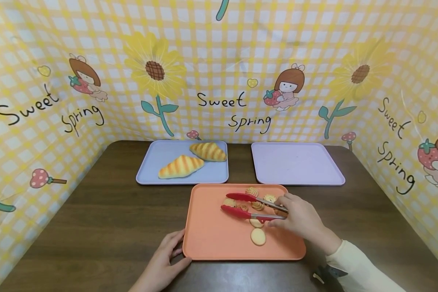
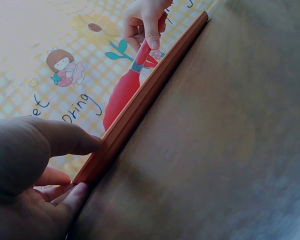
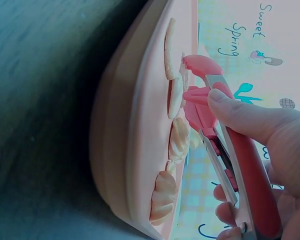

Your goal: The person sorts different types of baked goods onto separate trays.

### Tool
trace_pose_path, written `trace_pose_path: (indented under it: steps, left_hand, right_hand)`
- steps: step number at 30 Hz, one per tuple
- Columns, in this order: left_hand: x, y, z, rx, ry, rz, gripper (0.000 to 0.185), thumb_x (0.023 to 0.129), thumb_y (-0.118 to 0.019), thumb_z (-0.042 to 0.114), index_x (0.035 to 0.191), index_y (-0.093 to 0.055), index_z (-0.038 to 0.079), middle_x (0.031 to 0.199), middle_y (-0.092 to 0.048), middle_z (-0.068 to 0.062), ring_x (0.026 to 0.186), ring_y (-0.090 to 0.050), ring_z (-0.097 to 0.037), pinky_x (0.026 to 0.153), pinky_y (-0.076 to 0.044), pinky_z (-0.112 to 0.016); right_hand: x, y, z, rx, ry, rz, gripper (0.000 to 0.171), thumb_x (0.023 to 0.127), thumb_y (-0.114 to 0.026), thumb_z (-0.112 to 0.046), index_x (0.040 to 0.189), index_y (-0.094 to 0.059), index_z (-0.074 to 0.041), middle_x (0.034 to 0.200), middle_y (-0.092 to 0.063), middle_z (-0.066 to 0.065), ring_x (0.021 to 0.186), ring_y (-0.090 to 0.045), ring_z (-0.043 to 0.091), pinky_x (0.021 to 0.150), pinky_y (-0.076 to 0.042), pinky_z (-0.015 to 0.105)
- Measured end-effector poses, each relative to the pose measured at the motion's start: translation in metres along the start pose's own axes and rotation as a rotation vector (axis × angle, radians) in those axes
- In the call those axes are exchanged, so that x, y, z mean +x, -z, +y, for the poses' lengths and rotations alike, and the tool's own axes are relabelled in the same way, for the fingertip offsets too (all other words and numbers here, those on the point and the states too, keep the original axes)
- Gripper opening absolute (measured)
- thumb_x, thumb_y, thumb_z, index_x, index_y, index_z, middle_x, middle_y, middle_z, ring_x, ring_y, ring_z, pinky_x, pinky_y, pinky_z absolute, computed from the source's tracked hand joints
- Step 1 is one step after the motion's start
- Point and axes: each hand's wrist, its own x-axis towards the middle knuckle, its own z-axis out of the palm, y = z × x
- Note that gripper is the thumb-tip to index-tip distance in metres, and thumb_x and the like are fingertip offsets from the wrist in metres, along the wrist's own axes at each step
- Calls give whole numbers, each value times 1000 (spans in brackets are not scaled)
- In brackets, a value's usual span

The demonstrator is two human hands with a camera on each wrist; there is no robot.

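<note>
My right hand (image 1: 301, 215) holds a pair of tongs (image 1: 241, 213) with red tips and metal arms above the orange tray (image 1: 215, 243). The red tips are parted on either side of a small cookie (image 1: 229, 202); whether they touch it I cannot tell. Several more cookies lie about the tongs, among them a plain round one (image 1: 258, 237) and a swirled one (image 1: 252, 191). At the tray's near left corner my left hand (image 1: 164, 259) grips the rim, thumb on the front edge and fingers at the side. The left wrist view shows this thumb (image 2: 72, 137) against the rim.
Behind on the left, a blue tray (image 1: 149, 170) carries two croissants (image 1: 181, 166). A lilac tray (image 1: 295, 162) stands behind on the right, beside it. All rest on a dark wooden table (image 1: 95, 227), with a yellow checked cloth (image 1: 219, 52) hanging around the back and sides.
</note>
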Motion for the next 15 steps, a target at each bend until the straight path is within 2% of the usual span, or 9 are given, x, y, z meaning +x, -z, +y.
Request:
trace_pose_path:
  steps: [9, 15]
  left_hand:
    - [0, -1, 1, -9, 17, 19, 65, 82, -79, -2, 138, -49, -12, 134, -50, -18, 117, -52, -9, 92, -53, -23]
    - [0, 2, 2, 5, 36, -17, 67, 84, -78, 1, 141, -46, -13, 136, -47, -20, 120, -51, -16, 94, -53, -25]
  right_hand:
    - [-1, -1, -2, 2, -8, 10, 49, 61, -93, -47, 86, -65, -16, 76, -50, -4, 66, -43, 11, 52, -38, 27]
    - [-2, -2, -2, 1, 4, 23, 49, 61, -94, -47, 85, -65, -17, 75, -48, -5, 66, -43, 11, 52, -37, 27]
